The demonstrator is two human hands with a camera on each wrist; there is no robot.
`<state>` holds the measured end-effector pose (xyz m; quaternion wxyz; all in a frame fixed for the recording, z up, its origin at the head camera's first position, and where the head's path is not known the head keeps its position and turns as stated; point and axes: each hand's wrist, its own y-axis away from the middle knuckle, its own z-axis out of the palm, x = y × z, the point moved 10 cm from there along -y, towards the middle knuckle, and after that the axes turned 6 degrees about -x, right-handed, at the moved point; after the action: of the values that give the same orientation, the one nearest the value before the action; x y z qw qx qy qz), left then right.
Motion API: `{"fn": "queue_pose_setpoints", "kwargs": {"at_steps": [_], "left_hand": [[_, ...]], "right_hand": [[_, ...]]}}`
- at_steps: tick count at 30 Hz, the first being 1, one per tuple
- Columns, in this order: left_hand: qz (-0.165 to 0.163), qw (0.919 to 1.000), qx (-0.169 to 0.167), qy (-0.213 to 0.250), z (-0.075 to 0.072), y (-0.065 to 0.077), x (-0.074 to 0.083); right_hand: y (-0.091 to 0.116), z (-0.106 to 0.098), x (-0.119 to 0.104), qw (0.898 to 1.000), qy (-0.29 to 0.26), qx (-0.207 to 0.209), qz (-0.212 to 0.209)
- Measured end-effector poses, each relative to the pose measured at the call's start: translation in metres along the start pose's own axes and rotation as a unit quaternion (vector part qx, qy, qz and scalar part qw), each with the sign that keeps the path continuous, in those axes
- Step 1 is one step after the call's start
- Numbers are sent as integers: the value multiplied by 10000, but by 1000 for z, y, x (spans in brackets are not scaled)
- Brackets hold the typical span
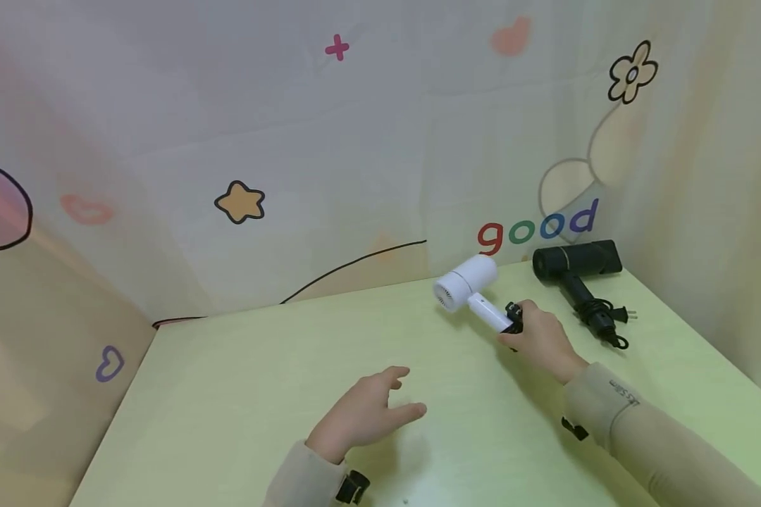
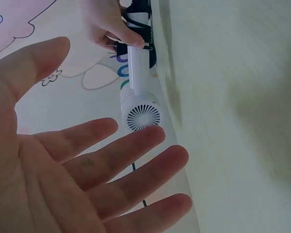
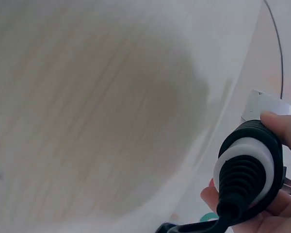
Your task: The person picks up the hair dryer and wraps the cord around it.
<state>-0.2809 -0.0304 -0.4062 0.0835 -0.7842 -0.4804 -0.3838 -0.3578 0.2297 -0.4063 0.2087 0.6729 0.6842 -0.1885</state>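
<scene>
A white hair dryer (image 1: 471,280) is tilted above the back right of the table, its vented round end facing left. My right hand (image 1: 544,343) grips its handle near the bottom, where a black cord is wrapped round it. In the right wrist view, the black ribbed cord end (image 3: 241,182) points at the camera, with the thumb (image 3: 283,128) along the handle. My left hand (image 1: 370,412) hovers over the middle of the table with fingers spread, holding nothing. The left wrist view shows its palm (image 2: 43,179) and the dryer's vent grille (image 2: 143,117) beyond the fingers.
A black hair dryer (image 1: 577,260) lies at the table's back right corner, its cord wound round the handle and its plug sticking out. The pale green table (image 1: 228,394) meets a printed curtain (image 1: 355,141) along its back edge.
</scene>
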Motion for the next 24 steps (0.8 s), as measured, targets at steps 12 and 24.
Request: {"fn": "queue_pose_setpoints", "kwargs": {"at_steps": [12,24], "left_hand": [[-20,9999,-48,-155,2,4,-4],[-76,9997,17,-224,2,6,-8]], "right_hand": [[-23,0,39,9964,-47,31,850],[-33,3,44,9924,171,-418,1148]]}}
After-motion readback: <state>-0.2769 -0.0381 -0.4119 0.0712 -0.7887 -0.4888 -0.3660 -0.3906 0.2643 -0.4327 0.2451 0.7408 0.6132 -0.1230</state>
